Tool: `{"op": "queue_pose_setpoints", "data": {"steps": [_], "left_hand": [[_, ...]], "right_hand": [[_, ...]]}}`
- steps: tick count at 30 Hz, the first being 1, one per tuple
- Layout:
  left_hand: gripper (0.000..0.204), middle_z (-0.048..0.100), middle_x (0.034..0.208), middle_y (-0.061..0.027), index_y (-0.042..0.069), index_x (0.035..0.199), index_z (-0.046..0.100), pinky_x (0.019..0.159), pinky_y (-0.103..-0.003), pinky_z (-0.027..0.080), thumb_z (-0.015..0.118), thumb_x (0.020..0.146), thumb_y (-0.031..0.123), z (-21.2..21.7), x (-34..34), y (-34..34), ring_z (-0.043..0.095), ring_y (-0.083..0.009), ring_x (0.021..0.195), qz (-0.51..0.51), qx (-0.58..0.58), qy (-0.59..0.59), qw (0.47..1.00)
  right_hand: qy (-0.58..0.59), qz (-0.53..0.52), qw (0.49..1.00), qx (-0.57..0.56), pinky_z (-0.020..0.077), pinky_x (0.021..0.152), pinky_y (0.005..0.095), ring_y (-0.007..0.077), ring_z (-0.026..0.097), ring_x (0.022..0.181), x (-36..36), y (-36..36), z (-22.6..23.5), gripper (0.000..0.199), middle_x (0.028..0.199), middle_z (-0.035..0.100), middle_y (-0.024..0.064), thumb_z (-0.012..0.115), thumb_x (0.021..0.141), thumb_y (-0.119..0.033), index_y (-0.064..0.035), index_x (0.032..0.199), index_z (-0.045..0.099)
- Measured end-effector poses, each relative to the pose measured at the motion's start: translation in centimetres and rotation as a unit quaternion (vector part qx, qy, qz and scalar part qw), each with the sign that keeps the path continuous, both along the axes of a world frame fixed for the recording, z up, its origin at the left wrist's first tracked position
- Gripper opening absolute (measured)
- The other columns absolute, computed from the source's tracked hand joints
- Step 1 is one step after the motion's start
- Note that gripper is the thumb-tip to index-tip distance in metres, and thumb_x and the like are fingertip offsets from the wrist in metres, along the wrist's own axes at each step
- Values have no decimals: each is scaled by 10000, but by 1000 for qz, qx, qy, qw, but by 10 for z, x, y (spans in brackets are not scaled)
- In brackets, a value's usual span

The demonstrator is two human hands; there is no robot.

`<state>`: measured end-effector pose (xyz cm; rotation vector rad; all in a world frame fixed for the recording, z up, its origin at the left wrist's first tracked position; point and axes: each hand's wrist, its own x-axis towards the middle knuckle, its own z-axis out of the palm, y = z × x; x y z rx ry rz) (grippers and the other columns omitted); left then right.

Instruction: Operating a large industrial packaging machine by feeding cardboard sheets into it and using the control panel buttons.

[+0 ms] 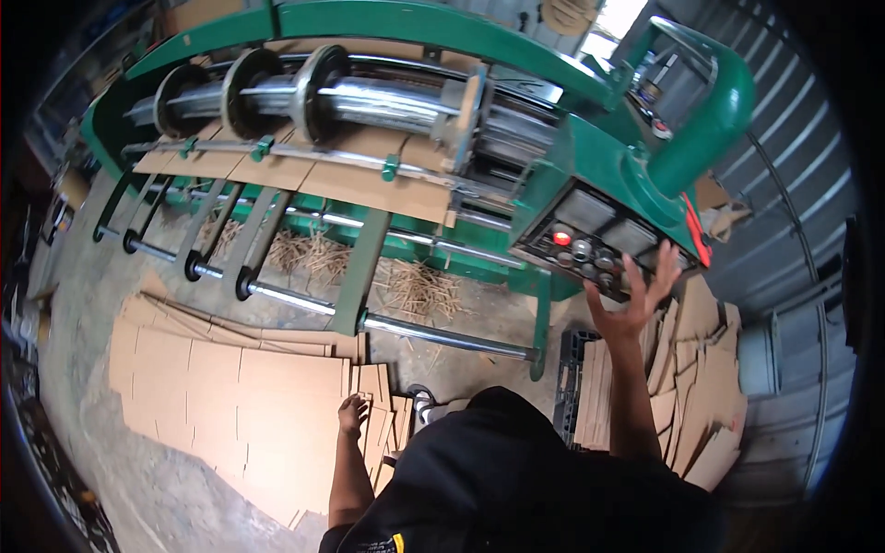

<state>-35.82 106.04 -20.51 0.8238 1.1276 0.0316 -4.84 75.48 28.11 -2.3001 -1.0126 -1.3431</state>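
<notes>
My right hand (pixel 634 293) is raised with fingers spread, its fingertips on the lower edge of the control panel (pixel 590 241) of a large green machine (pixel 590 166). The panel has a lit red lamp and several round knobs. My left hand (pixel 351 415) hangs low with fingers loosely curled, holding nothing, just above the edge of a stack of flat brown cardboard sheets (pixel 221 405) lying on the floor. A cardboard sheet (pixel 350 175) rests on the machine's feed table under steel rollers (pixel 369 97).
Grey rails and a steel bar (pixel 433 336) stick out from the machine at knee height. Cardboard strips litter the floor (pixel 419 290) beneath it. More cardboard pieces (pixel 701 387) pile at my right beside a black crate (pixel 570 369). A corrugated metal wall (pixel 793 230) closes the right side.
</notes>
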Motion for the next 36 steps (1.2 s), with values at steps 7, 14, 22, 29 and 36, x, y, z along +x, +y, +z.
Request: {"op": "queue_pose_setpoints", "data": {"steps": [7, 14, 22, 29, 36], "left_hand": [[335, 569, 981, -52, 128, 1118, 496, 754, -376, 428, 538, 845, 317, -13, 25, -6, 544, -205, 895, 88, -17, -14, 996], [472, 559, 1011, -61, 128, 1186, 455, 790, -393, 424, 582, 809, 382, -24, 49, -10, 521, -194, 918, 139, -48, -24, 989], [398, 542, 898, -9, 115, 1047, 518, 686, -332, 408, 606, 781, 397, -30, 71, -6, 512, -142, 851, 232, -57, -104, 966], [534, 601, 990, -43, 61, 1168, 496, 714, -276, 436, 655, 752, 356, -6, 90, 1, 554, -183, 838, 317, -51, -44, 946], [450, 594, 940, -93, 12, 1059, 545, 675, -278, 439, 663, 744, 310, 30, 26, 6, 548, -191, 773, 334, 0, -58, 941]], "right_hand": [[131, 164, 973, -93, 157, 992, 591, 399, 286, 1251, -29, 31, -57, 606, 1335, 315, 233, 723, 612, -188, -75, 1146, 462], [269, 229, 919, -174, 178, 994, 574, 400, 318, 1229, -43, 58, -90, 587, 1317, 336, 231, 723, 590, -167, -74, 1114, 473], [322, 284, 869, -247, 223, 981, 563, 401, 345, 1206, -50, 72, -107, 586, 1304, 350, 227, 717, 603, -176, -60, 1121, 469], [343, 312, 836, -294, 255, 988, 521, 386, 347, 1208, -66, 90, -135, 653, 1307, 348, 223, 715, 613, -188, -64, 1192, 440], [377, 318, 789, -366, 252, 1000, 504, 376, 315, 1233, -89, 126, -193, 733, 1322, 335, 213, 704, 617, -160, -102, 1278, 395]]}}
